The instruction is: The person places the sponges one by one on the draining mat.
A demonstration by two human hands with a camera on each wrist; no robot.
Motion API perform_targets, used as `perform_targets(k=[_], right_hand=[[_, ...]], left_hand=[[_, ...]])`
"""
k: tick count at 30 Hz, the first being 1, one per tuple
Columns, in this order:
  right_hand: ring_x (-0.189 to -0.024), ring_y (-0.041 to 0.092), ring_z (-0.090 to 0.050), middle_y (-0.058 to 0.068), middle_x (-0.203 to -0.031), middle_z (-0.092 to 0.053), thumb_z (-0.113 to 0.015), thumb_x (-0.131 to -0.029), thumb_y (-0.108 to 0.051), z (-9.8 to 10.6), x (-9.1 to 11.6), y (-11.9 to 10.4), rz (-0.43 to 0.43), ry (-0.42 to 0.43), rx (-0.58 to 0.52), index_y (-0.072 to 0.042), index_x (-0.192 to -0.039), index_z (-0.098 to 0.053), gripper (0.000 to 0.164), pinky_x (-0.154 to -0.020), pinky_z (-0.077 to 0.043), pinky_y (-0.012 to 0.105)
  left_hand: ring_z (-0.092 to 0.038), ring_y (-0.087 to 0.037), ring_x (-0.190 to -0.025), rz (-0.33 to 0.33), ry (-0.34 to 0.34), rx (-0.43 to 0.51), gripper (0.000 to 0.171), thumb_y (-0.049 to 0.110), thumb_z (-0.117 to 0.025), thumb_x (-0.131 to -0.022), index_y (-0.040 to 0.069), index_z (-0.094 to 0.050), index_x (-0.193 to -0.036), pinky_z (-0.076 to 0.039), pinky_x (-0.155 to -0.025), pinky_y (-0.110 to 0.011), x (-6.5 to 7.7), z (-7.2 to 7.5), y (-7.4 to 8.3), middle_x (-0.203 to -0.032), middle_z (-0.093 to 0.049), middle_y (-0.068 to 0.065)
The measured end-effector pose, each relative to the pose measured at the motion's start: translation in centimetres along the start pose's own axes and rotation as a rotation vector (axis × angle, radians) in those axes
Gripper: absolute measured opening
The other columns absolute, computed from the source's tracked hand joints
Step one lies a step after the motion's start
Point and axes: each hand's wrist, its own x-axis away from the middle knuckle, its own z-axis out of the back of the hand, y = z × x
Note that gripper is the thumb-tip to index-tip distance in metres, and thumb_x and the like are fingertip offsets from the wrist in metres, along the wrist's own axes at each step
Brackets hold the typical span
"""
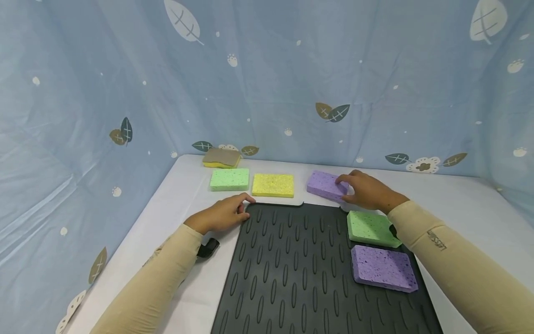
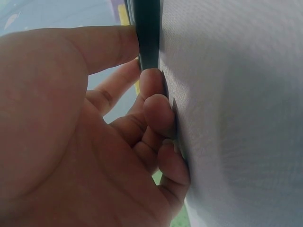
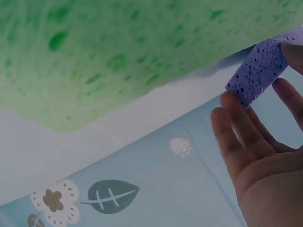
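Observation:
In the head view my right hand (image 1: 367,189) grips the right end of a purple sponge (image 1: 323,185) beyond the mat's far edge. The right wrist view has the thumb and fingertips against that purple sponge (image 3: 259,71). My left hand (image 1: 223,213) rests at the far left corner of a black ridged mat (image 1: 288,269). Seen from the left wrist, its thumb touches the mat's edge (image 2: 147,42), while the other fingers bend loosely with their tips on the white cloth. On the mat's right side lie a green sponge (image 1: 371,228) and a second purple sponge (image 1: 384,268).
Left of the held sponge, a yellow sponge (image 1: 273,185) and a light green sponge (image 1: 229,179) lie side by side. Behind them is a yellow sponge with a grey-brown top (image 1: 222,157). A blue patterned curtain (image 1: 275,83) hangs behind the white tabletop (image 1: 467,208).

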Motion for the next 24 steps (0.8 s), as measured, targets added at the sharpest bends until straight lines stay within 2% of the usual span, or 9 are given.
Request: perform_targets(k=[8,18,24], right_hand=[[-0.107,0.036,-0.062,0.025,-0.125,-0.059,-0.076,-0.088,-0.018,0.5,0.6,-0.5,0.009,0.042,-0.026,-0.007,-0.125,-0.064,0.041,-0.091,-0.052,0.055],[-0.106,0.033,-0.064,0.022,-0.124,-0.061,-0.074,-0.088,-0.020,0.8,1.6,-0.4,0.014,0.066,-0.055,-0.005,-0.125,-0.064,0.041,-0.090,-0.053,0.053],[-0.108,0.035,-0.064,0.023,-0.127,-0.059,-0.073,-0.089,-0.018,0.7,3.1,-0.6,0.044,0.068,-0.102,-0.006,-0.126,-0.063,0.040,-0.088,-0.054,0.053]], left_hand=[[-0.048,-0.013,-0.073,0.000,0.010,0.015,0.042,0.019,-0.061,-0.101,0.016,-0.049,-0.140,-0.042,-0.070,-0.031,0.1,0.0,-0.1,-0.088,-0.055,-0.001],[-0.048,-0.013,-0.073,-0.015,0.020,-0.011,0.041,0.019,-0.061,-0.101,0.015,-0.049,-0.139,-0.041,-0.070,-0.030,0.0,0.0,-0.1,-0.088,-0.054,-0.001],[-0.047,-0.013,-0.072,-0.013,0.002,-0.004,0.041,0.020,-0.061,-0.101,0.016,-0.049,-0.141,-0.041,-0.069,-0.030,-0.1,-0.1,0.0,-0.088,-0.054,-0.001]])
